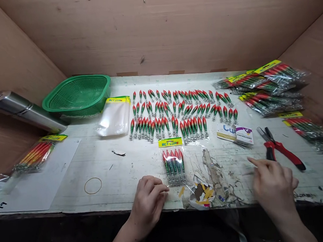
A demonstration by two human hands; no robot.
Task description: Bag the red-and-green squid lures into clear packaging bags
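Note:
A clear bag of squid lures (173, 162) with a yellow "BCT LURE" header lies flat near the table's front edge. It holds several red-and-green lures, hooks toward me. My left hand (150, 197) rests at its lower left corner, fingers curled with nothing visible in them; whether a fingertip touches the plastic I cannot tell. My right hand (274, 183), slightly blurred, is over the table at the right, index finger stretched out to the left and apart from the rest. Just beyond it lie red-handled pliers (279, 147). Loose squid lures (189, 126) stand in rough rows behind the bag.
Filled lure bags (270, 90) are heaped at the right. Empty header bags (114, 118) lie beside a green basket (77, 112). At the left are a steel flask (22, 108), an orange lure bag (38, 154) and white paper (53, 181). A rubber band (92, 178) and small box (244, 135) lie nearer.

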